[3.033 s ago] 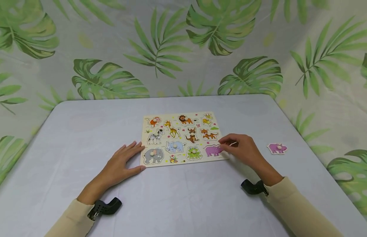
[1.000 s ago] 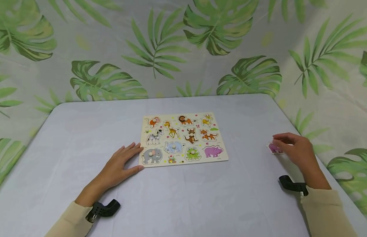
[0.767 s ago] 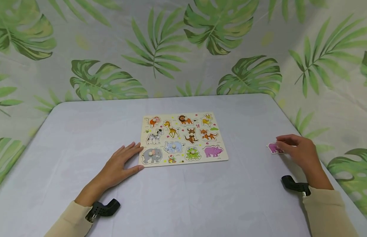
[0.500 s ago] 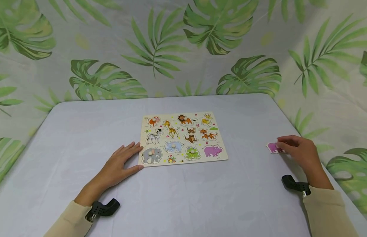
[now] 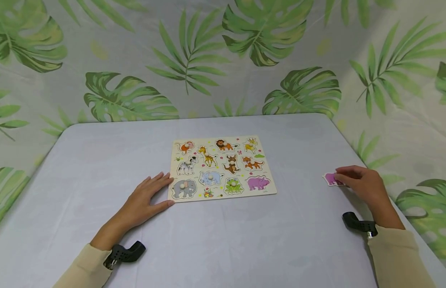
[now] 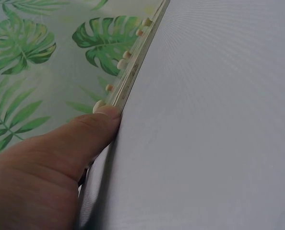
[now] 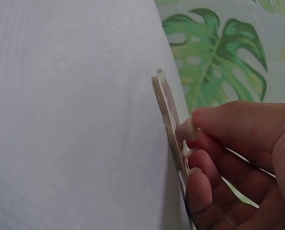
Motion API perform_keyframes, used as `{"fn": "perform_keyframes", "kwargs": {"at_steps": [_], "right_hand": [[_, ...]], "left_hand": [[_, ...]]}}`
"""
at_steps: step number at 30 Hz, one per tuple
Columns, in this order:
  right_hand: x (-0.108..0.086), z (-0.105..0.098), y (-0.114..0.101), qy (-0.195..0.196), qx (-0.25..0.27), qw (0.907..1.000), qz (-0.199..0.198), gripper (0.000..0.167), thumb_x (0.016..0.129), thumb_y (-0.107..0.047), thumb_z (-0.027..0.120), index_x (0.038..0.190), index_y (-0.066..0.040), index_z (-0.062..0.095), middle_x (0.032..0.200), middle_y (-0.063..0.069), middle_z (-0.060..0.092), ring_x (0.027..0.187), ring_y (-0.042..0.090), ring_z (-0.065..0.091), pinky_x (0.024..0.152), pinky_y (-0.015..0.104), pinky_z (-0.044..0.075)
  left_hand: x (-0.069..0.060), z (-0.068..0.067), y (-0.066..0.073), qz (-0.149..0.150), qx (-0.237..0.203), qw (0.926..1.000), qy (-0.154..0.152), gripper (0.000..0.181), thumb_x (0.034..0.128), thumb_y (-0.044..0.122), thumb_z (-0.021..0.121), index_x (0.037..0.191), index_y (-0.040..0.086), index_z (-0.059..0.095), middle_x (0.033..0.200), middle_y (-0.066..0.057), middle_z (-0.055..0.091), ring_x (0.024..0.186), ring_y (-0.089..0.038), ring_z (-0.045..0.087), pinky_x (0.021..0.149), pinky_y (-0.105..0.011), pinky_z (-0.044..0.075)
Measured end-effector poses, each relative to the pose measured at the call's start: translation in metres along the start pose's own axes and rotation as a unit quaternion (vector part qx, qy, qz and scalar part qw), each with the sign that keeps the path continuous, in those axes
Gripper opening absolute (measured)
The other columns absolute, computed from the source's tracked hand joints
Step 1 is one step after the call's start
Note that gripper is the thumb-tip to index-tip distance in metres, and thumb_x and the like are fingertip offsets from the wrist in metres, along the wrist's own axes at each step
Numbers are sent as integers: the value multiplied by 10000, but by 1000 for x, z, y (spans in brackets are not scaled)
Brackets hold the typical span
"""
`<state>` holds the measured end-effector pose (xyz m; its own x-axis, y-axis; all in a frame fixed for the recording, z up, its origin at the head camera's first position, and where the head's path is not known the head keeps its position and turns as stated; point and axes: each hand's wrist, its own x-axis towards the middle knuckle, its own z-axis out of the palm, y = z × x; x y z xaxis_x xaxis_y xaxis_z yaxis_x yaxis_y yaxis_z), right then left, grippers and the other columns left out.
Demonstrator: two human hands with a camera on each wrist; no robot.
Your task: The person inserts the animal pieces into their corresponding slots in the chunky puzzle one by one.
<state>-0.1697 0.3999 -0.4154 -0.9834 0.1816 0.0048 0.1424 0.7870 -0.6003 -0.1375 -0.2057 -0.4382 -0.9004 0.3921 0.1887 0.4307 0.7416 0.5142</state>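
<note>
A wooden animal puzzle board (image 5: 223, 192) lies flat mid-table, its pieces fitted with small knobs. My left hand (image 5: 143, 202) rests at its left edge, fingers straight and thumb near the lower corner; the left wrist view shows the thumb (image 6: 92, 132) against the edge. Off to the right, my right hand (image 5: 365, 186) pinches the knob (image 7: 186, 130) of a purple hippo puzzle piece (image 5: 331, 179) between thumb and index finger. The piece lies at the tabletop, its right part hidden by the fingers. A purple hippo picture without a knob (image 5: 259, 183) shows at the board's lower right.
A white cloth covers the table (image 5: 223, 240). Behind it hangs a leaf-print curtain (image 5: 194, 60), which also runs down the right side near the right hand. Each wrist bears a black camera mount (image 5: 127, 253).
My right hand has gone from the board's lower right corner out to the hippo piece on the right and now pinches its knob. The left hand has stayed at the board's left edge.
</note>
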Motion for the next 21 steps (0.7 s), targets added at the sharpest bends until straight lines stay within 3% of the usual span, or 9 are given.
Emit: {"fn": "perform_keyframes", "kwargs": {"at_steps": [16,21], "right_hand": [[-1,-1,2,-165,37,9998,-129,511,877,-498,658,1190,-94,671,1120,127,669,909,98,518,665,204,441],[-2,0,1,-194,12,9998,-68,498,892,-484,645,1192,-87,665,1136,166,657,941,172,527,666,230,438]], "left_hand": [[1,1,-1,1,8,10000,-17,682,863,468,690,1425,143,484,1515,-51,392,1431,-283,270,1183,-482,140],[0,0,0,-11,-30,10000,-27,682,858,448,702,1422,131,486,1515,-55,392,1431,-286,270,1184,-480,135]]}}
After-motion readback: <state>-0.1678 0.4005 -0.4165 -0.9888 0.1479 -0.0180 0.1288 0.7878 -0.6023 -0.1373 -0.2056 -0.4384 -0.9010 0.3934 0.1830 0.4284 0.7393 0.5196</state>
